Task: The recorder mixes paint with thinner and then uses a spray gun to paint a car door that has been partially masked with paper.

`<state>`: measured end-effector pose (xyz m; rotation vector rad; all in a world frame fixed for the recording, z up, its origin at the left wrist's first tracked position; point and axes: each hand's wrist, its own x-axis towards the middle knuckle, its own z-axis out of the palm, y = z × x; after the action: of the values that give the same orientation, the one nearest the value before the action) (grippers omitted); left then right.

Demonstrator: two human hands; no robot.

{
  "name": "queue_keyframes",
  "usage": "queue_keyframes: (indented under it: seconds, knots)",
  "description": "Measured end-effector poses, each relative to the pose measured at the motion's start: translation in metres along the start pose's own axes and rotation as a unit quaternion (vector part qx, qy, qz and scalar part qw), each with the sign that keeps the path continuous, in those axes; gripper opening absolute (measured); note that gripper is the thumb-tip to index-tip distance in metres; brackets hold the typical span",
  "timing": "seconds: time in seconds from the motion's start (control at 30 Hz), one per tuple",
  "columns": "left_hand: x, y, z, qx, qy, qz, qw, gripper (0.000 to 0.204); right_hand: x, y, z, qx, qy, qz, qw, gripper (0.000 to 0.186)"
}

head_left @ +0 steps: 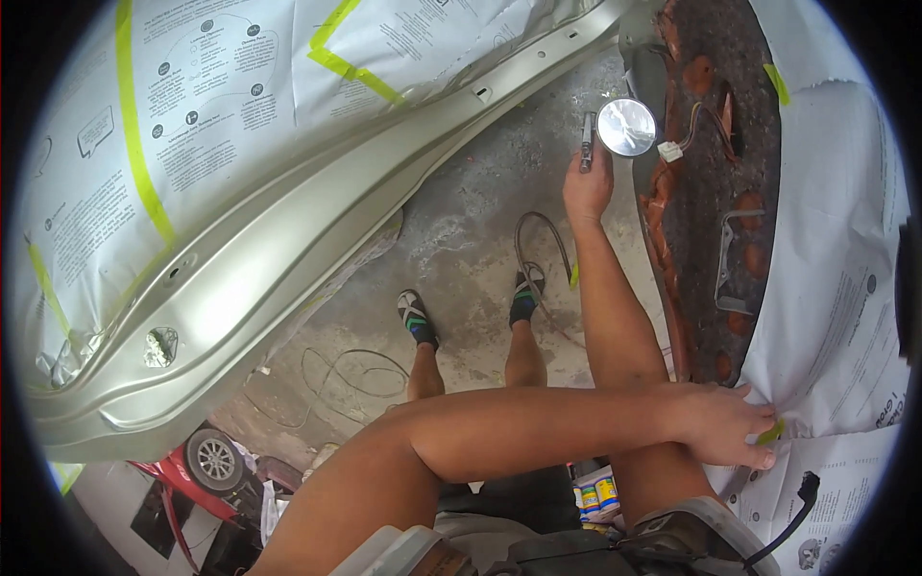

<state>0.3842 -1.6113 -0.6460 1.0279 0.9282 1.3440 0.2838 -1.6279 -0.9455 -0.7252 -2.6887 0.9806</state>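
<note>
My right hand [589,187] is closed round a spray gun [587,144], whose round, shiny cup top [626,127] faces up. It is held out between the silver-beige painted panel edge [317,202] on the left and the dark bare inner panel [706,173] on the right. Crossing over my right arm, my left hand [725,422] rests with fingers apart on the white printed masking paper [826,336] at the right. A short piece of yellow-green masking tape [771,432] shows at its fingertips; whether they grip it is unclear.
Printed paper [221,96] with yellow-green tape strips covers the upper left. A hose [547,226] curves over the concrete floor [461,211] near my feet, and thin cable loops [355,374] lie farther left. A wire connector [670,151] hangs from the inner panel. A red car [187,470] stands lower left.
</note>
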Motion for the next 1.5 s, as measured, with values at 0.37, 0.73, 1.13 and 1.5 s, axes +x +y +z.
queue_keyframes:
  seconds: [0.37, 0.73, 1.13, 1.5]
  knots:
    - [0.027, -0.002, -0.016, 0.043, -0.083, 0.019, 0.995, 0.089, 0.024, 0.029, 0.037, -0.083, 0.042, -0.056, 0.994, 0.035]
    - [0.040, -0.016, -0.011, 0.020, -0.037, 0.052, 0.998, 0.096, 0.052, 0.029, 0.035, -0.007, 0.025, -0.053, 0.998, 0.042]
    - [0.044, -0.019, -0.006, 0.029, -0.034, 0.031, 0.999, 0.096, 0.048, 0.028, 0.035, -0.042, 0.037, -0.077, 0.995, 0.038]
    - [0.038, -0.012, -0.005, 0.031, -0.022, 0.017, 0.999, 0.091, 0.006, 0.052, -0.002, 0.261, -0.127, 0.074, 0.954, 0.054]
